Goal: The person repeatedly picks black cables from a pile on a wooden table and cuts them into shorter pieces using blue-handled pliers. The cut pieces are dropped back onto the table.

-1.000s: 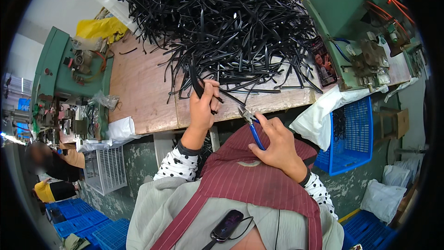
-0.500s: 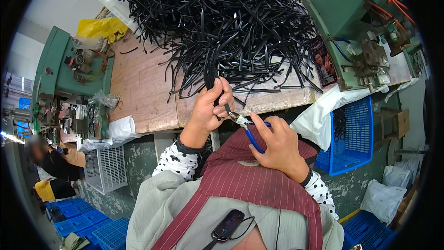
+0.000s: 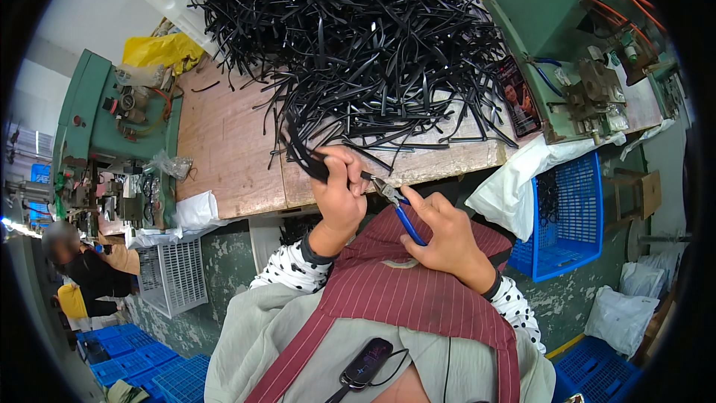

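My left hand (image 3: 341,188) is closed around a small bunch of slim black eyeglass temples (image 3: 302,151); their long ends point up and left, blurred by motion. The tip of one piece sticks out from my left fingers toward the jaws of the blue-handled cutting pliers (image 3: 403,216). Those pliers lie in my right hand (image 3: 446,233), thumb and fingers around the handles, jaws at the tip of the black piece. Beyond my hands a large heap of the same black temples (image 3: 358,45) covers the bench. Whether the jaws are closed on the tip is hard to see.
A wooden bench (image 3: 224,145) carries green machines at left (image 3: 112,116) and right (image 3: 552,15). Another pair of pliers (image 3: 548,78) lies by the right machine. A blue crate (image 3: 574,227) and a white crate (image 3: 173,276) stand below. A person (image 3: 97,276) sits at far left.
My left hand has come lower and turned, swinging the bunch of temples down to the left. The pliers stay nearly in place, with my right hand still around them.
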Available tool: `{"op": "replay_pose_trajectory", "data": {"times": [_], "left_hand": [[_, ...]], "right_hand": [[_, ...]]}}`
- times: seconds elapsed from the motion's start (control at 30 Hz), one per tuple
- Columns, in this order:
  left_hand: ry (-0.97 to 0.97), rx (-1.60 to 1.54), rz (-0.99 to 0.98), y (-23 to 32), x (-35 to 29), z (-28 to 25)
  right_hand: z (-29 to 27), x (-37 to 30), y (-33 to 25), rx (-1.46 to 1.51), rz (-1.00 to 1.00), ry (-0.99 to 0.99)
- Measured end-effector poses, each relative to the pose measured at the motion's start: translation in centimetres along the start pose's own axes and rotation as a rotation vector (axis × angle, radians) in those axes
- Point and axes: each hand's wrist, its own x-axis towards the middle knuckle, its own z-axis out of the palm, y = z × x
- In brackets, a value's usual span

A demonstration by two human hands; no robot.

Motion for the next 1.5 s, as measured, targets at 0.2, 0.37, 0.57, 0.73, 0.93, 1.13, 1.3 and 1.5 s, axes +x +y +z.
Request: {"op": "replay_pose_trajectory", "data": {"times": [0.2,0.37,0.57,0.73,0.93,1.13,1.3,1.5], "left_hand": [[-0.097,0.295,0.338,-1.1,-1.5,-0.4],[0.119,-0.012,-0.164,0.4,-1.0,0.3],[0.143,0.077,-0.327,-0.8,1.1,-1.4],[-0.198,0.491,-0.098,-3.0,4.8,-2.6],[-1.093,1.362,0.635,-5.6,8.3,-1.5],[-0.859,1.074,0.34,-5.5,10.6,-1.2],[-0.25,0.075,-0.294,-2.8,9.5,-0.7],[-0.243,-0.444,-0.695,-0.4,6.2,-1.6]], "right_hand": [[-0.3,0.0,-0.4,0.119,0.112,-0.117],[-0.1,-0.3,0.2,0.184,0.159,-0.132],[0.0,-0.6,0.2,0.178,0.181,-0.109],[-0.4,-1.1,0.3,0.145,0.131,-0.043],[-1.0,-1.1,-0.3,0.104,0.053,-0.001],[-1.4,-1.3,0.1,0.077,0.042,0.043],[-1.0,-1.1,0.9,0.087,0.069,0.067],[-1.5,-0.1,0.2,-0.079,-0.023,0.12]]}}
